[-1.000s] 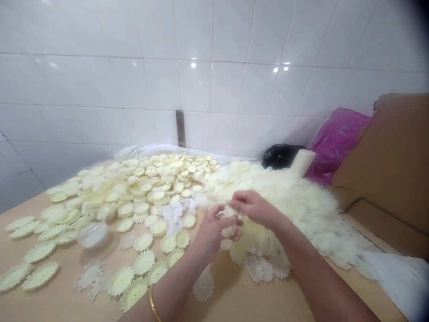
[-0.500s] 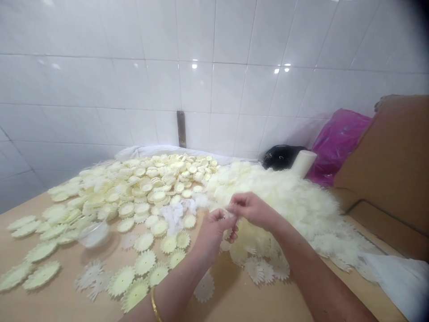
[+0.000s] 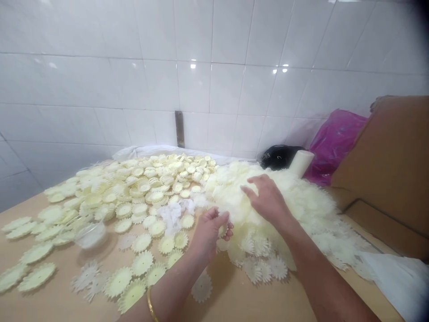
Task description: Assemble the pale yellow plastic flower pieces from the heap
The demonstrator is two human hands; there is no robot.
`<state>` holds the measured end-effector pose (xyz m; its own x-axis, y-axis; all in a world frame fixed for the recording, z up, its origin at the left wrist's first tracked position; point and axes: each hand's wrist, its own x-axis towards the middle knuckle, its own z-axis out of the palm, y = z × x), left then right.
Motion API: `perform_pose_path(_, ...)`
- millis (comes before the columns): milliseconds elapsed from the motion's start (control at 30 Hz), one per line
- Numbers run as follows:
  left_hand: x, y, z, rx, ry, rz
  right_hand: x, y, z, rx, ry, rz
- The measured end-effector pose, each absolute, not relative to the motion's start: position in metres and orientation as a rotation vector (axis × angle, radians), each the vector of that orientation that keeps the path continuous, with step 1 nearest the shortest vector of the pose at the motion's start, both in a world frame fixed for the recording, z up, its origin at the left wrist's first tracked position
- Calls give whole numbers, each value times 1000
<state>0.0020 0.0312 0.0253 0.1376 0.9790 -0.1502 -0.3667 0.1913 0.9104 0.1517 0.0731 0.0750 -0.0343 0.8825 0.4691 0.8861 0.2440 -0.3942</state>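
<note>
My left hand (image 3: 209,230) hovers over the wooden table (image 3: 60,299), fingers curled around a small pale-yellow toothed flower piece (image 3: 222,230). My right hand (image 3: 266,199) lies with fingers stretched out on the big heap of loose white petal pieces (image 3: 301,201). Left of the hands, several cream flower discs (image 3: 140,188) lie spread across the table, some stacked. A gold bangle (image 3: 152,306) circles my left wrist.
A small clear dish (image 3: 91,235) sits among the discs at left. At the back stand a black bag (image 3: 279,156), a white roll (image 3: 301,162) and a pink bag (image 3: 333,141). A cardboard box (image 3: 389,165) fills the right side. White tiled wall behind.
My hands were together working a flower piece. Now the right hand has moved away up onto the white heap, and the left hand keeps the piece.
</note>
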Motion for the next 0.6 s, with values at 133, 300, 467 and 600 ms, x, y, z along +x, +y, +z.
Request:
perform_pose_path(133, 2, 31, 23, 919, 893, 1167, 139, 64, 76, -1292, -2134, 515)
perform_pose_path(300, 1, 31, 22, 932, 913, 1180, 130, 61, 74, -1213, -2150, 889)
perform_pose_path(467, 1, 32, 22, 926, 860, 1201, 135, 70, 72, -1401, -1981, 399)
perform_pose_path(600, 0, 31, 23, 881, 882, 1207, 149, 76, 73, -1584, -1930, 197)
